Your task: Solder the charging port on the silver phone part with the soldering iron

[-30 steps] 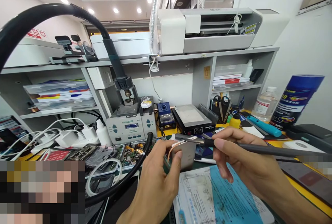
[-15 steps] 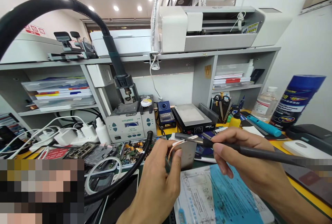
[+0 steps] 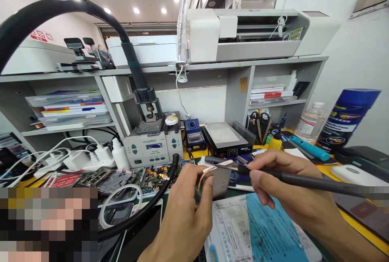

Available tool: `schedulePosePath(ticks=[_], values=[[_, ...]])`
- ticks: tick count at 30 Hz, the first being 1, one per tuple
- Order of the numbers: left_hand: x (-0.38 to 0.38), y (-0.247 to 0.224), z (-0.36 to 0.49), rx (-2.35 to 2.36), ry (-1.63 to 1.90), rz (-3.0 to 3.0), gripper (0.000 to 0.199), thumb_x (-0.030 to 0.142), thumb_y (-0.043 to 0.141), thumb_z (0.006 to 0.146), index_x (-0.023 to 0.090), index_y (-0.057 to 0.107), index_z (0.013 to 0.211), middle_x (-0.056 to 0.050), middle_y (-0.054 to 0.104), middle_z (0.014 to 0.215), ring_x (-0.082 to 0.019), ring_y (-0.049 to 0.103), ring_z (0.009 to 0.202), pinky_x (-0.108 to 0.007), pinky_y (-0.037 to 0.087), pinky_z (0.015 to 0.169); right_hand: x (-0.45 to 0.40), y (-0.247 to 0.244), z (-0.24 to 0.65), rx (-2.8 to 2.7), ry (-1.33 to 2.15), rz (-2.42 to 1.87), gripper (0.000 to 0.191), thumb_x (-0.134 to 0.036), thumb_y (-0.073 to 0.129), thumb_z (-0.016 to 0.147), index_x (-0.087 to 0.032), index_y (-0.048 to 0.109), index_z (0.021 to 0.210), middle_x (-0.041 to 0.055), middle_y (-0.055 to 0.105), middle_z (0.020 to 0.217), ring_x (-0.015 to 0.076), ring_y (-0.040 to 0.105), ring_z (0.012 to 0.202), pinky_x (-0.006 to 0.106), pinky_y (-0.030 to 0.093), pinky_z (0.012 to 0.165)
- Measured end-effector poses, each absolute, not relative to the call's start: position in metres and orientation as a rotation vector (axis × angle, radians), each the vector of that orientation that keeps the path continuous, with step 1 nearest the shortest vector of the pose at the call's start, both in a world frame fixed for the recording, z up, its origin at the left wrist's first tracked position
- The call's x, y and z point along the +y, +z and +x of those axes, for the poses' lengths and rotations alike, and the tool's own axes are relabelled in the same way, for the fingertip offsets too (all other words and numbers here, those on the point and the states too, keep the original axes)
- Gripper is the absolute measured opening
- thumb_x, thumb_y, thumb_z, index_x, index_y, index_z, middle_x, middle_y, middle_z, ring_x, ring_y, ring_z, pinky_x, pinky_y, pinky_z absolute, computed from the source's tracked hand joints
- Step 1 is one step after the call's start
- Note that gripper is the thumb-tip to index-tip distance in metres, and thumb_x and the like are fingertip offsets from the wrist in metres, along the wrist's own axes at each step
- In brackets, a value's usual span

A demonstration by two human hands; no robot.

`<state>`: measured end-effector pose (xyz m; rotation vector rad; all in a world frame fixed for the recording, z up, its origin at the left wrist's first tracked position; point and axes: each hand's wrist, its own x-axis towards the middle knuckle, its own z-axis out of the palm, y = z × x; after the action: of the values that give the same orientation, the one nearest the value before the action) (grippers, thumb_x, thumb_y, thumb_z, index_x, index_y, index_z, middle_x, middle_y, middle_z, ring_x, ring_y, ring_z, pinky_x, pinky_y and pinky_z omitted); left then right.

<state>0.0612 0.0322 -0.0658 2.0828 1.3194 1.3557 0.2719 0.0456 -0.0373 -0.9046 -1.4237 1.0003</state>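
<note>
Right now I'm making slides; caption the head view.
Left hand holds a coppery strip; right hand, a black-handled tool.

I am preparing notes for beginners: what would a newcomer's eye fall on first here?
Probably the thick black hose arching across the upper left. Next come, in the foreground, the left hand holding a thin coppery strip and the right hand a dark pen-like tool. The blue spray can at right stands out too.

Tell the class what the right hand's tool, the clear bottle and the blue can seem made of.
Tool: probably plastic or rubber, matt black with little shine; its thin grey tip looks like metal.
Bottle: likely clear plastic, smooth and see-through, though glass is possible.
Can: perhaps painted metal, its rounded side smooth and printed; plastic remains possible.
</note>
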Motion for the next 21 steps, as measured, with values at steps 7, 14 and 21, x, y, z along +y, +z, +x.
schedulePosePath(ticks=[7,14,21], values=[[0.0321,-0.0660,0.0607,1.294,1.349,2.082,0.014,0.028,0.046,0.106,0.024,0.058,0.100,-0.002,0.061,0.095,-0.019,0.058,0.086,-0.031,0.044,0.076,0.0442,-0.0367,0.2731,-1.444,0.973,-0.913,0.009,-0.029,0.080,0.086,-0.024,0.074,0.082,-0.0027,0.064,0.052,0.0114,0.058,0.044,0.020,0.048,0.042],[0.0324,-0.0655,0.0612,1.314,1.356,2.078,0.015,0.028,0.046,0.106,0.023,0.058,0.099,-0.002,0.061,0.093,-0.019,0.057,0.084,-0.031,0.044,0.076,0.0452,-0.0364,0.2729,-1.442,0.957,-0.923,0.007,-0.026,0.079,0.086,-0.024,0.074,0.082,-0.0026,0.064,0.053,0.0114,0.058,0.044,0.021,0.048,0.043],[0.0323,-0.0660,0.0611,1.305,1.352,2.063,0.014,0.028,0.046,0.106,0.024,0.059,0.100,-0.001,0.061,0.093,-0.018,0.057,0.083,-0.030,0.044,0.074,0.0462,-0.0363,0.2728,-1.482,0.948,-0.880,0.009,-0.027,0.078,0.088,-0.023,0.073,0.082,-0.0027,0.065,0.056,0.0108,0.058,0.045,0.019,0.049,0.043]])
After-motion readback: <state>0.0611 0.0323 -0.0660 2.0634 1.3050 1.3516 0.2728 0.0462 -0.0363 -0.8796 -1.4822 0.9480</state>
